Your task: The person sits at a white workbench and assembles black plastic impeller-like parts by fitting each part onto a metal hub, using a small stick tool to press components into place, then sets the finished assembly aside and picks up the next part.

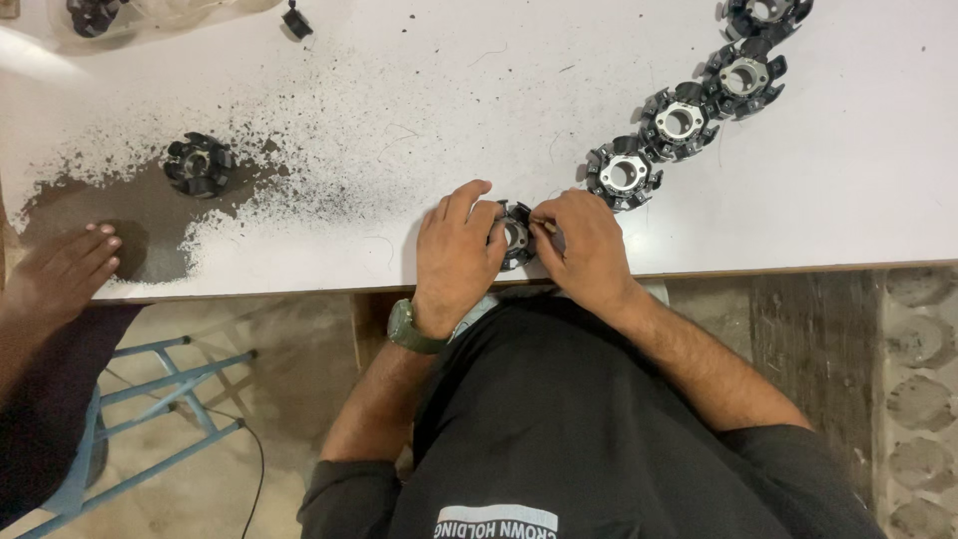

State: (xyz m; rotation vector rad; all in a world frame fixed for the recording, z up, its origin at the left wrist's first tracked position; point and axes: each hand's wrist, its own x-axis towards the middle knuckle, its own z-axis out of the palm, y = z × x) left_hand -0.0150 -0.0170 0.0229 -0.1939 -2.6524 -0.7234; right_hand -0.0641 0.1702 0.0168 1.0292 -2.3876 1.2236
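A round black ring part with a metal centre point(515, 236) lies on the white table point(419, 120) near its front edge. My left hand point(455, 252) grips its left side, fingers curled over the rim. My right hand point(587, 248) holds its right side, with thumb and fingertip pinching a small thin piece at the rim. A green watch is on my left wrist.
Several similar black ring parts point(679, 122) lie in a diagonal row toward the back right. Another ring part point(199, 165) sits in a patch of dark powder at the left. Another person's hand point(62, 269) rests on the table's left edge. A blue stool frame point(160, 399) stands below.
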